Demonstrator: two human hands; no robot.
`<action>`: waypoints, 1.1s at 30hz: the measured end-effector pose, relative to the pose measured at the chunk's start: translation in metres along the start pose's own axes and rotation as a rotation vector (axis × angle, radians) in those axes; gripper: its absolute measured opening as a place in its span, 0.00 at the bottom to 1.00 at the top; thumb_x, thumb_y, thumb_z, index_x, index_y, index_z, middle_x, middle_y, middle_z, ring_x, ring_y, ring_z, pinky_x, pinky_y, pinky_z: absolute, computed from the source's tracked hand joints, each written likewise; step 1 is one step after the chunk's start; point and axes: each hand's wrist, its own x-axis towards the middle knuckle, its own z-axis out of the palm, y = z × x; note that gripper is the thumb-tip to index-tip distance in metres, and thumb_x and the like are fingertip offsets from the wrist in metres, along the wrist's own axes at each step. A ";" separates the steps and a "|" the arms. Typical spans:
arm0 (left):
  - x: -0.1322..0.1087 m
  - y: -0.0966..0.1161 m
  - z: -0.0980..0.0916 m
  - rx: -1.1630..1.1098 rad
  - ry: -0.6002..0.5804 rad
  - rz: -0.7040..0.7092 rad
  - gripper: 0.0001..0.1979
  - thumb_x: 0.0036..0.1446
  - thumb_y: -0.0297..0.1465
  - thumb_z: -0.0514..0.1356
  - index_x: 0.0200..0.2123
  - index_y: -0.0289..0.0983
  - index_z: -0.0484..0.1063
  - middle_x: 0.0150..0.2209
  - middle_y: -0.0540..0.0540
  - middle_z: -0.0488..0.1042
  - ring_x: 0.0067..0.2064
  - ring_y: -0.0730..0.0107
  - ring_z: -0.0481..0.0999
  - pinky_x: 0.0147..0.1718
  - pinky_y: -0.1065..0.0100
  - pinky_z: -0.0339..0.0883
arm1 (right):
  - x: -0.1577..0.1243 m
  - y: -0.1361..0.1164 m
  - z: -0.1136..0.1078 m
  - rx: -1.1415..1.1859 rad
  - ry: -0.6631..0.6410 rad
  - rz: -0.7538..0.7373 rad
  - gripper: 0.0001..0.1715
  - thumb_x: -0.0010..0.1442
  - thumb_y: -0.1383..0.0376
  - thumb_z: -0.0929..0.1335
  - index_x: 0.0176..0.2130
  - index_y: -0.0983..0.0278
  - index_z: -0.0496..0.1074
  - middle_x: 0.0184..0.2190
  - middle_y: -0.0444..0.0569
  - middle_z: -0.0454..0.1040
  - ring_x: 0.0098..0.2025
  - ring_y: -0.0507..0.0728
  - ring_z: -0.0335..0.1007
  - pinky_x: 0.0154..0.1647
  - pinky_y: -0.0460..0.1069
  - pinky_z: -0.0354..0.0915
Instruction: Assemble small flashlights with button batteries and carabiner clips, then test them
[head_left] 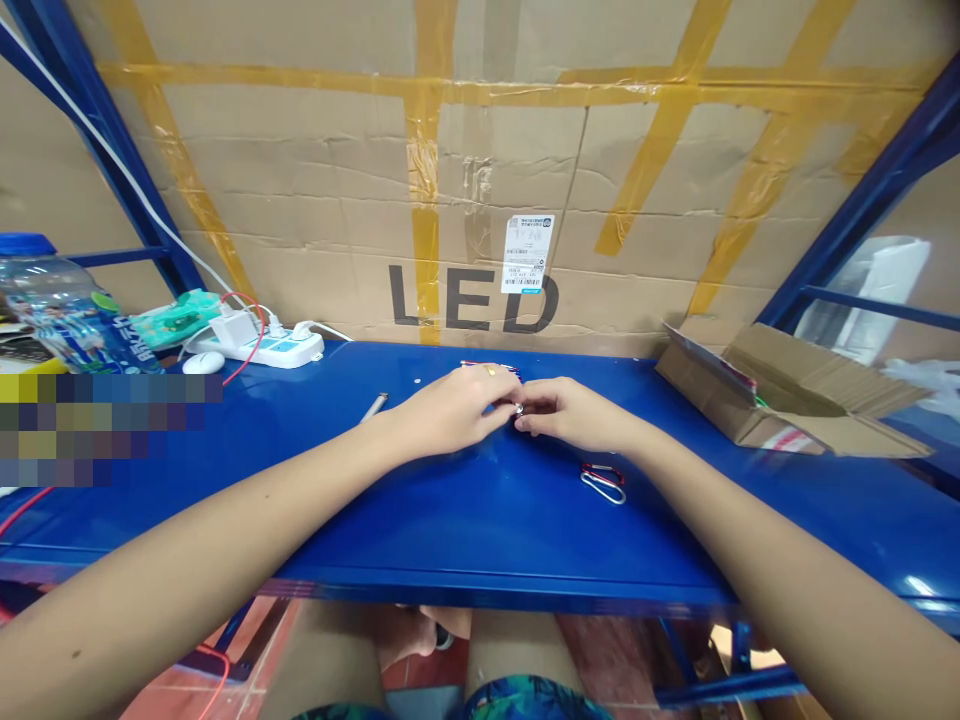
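Note:
My left hand [465, 408] and my right hand [566, 412] meet over the middle of the blue tabletop [480, 540]. Their fingertips pinch a small shiny metal piece [519, 409], mostly covered by the fingers, so its exact kind cannot be made out. Just behind my left hand, red, white and blue strands [491, 366] show in part. Nearer to me, below my right hand, a red carabiner [606, 471] and a silver carabiner [604, 488] lie side by side. A thin pale pen-like stick [375, 406] rests beyond my left wrist.
At the right stands an open cardboard box [750, 385]. A white power strip [281, 348] with plugs, a white computer mouse [203, 363] and a large blue-capped bottle [64, 305] are at the left. A big taped carton [337, 200] marked LED walls off the back.

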 end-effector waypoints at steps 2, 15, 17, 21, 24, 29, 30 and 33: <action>0.000 0.001 0.004 0.026 -0.016 0.031 0.08 0.66 0.28 0.53 0.40 0.35 0.72 0.39 0.43 0.75 0.42 0.65 0.74 0.43 0.63 0.67 | 0.000 0.000 0.000 -0.009 -0.004 -0.010 0.06 0.57 0.65 0.68 0.34 0.64 0.74 0.29 0.43 0.72 0.31 0.53 0.66 0.36 0.49 0.64; 0.000 -0.004 -0.001 -0.070 -0.035 -0.134 0.06 0.60 0.32 0.61 0.40 0.37 0.72 0.38 0.46 0.75 0.40 0.66 0.74 0.40 0.64 0.67 | 0.000 -0.006 0.004 0.078 0.030 0.009 0.09 0.57 0.61 0.69 0.36 0.64 0.75 0.28 0.44 0.72 0.31 0.53 0.66 0.35 0.49 0.64; 0.001 -0.006 -0.004 -0.084 -0.042 -0.183 0.06 0.58 0.33 0.63 0.37 0.37 0.72 0.35 0.47 0.74 0.37 0.67 0.73 0.37 0.65 0.65 | 0.002 -0.009 0.006 0.074 0.065 -0.008 0.10 0.57 0.60 0.69 0.34 0.64 0.75 0.27 0.44 0.72 0.30 0.53 0.65 0.34 0.49 0.62; 0.002 -0.011 -0.010 -0.144 0.004 -0.239 0.04 0.57 0.31 0.62 0.32 0.36 0.72 0.30 0.50 0.74 0.32 0.71 0.71 0.32 0.68 0.63 | 0.009 -0.016 0.011 -0.004 0.135 -0.030 0.09 0.57 0.61 0.69 0.30 0.64 0.75 0.26 0.43 0.72 0.29 0.52 0.65 0.32 0.48 0.61; 0.002 -0.016 -0.016 -0.212 0.058 -0.280 0.04 0.56 0.30 0.62 0.30 0.36 0.73 0.29 0.50 0.75 0.31 0.72 0.72 0.31 0.69 0.64 | 0.018 -0.023 0.014 -0.080 0.187 -0.041 0.09 0.59 0.64 0.67 0.30 0.64 0.76 0.28 0.45 0.74 0.29 0.52 0.67 0.33 0.48 0.61; 0.002 -0.034 -0.027 -0.312 0.347 -0.398 0.02 0.55 0.29 0.61 0.32 0.35 0.72 0.32 0.48 0.77 0.35 0.70 0.76 0.37 0.67 0.69 | 0.032 -0.041 0.019 -0.416 0.279 0.029 0.10 0.62 0.65 0.66 0.35 0.64 0.78 0.34 0.52 0.79 0.37 0.59 0.72 0.38 0.51 0.62; 0.002 -0.039 -0.029 -0.348 0.420 -0.423 0.03 0.55 0.29 0.61 0.32 0.35 0.71 0.33 0.47 0.78 0.36 0.70 0.76 0.38 0.66 0.70 | 0.035 -0.046 0.022 -0.474 0.276 0.064 0.09 0.62 0.65 0.67 0.35 0.64 0.78 0.35 0.53 0.79 0.37 0.59 0.73 0.38 0.52 0.62; 0.003 -0.054 -0.033 -0.511 0.601 -0.500 0.01 0.58 0.27 0.57 0.35 0.36 0.68 0.35 0.45 0.79 0.38 0.69 0.79 0.42 0.64 0.72 | 0.047 -0.062 0.039 -0.558 0.184 0.079 0.09 0.62 0.66 0.66 0.35 0.64 0.77 0.38 0.55 0.79 0.39 0.60 0.73 0.37 0.51 0.62</action>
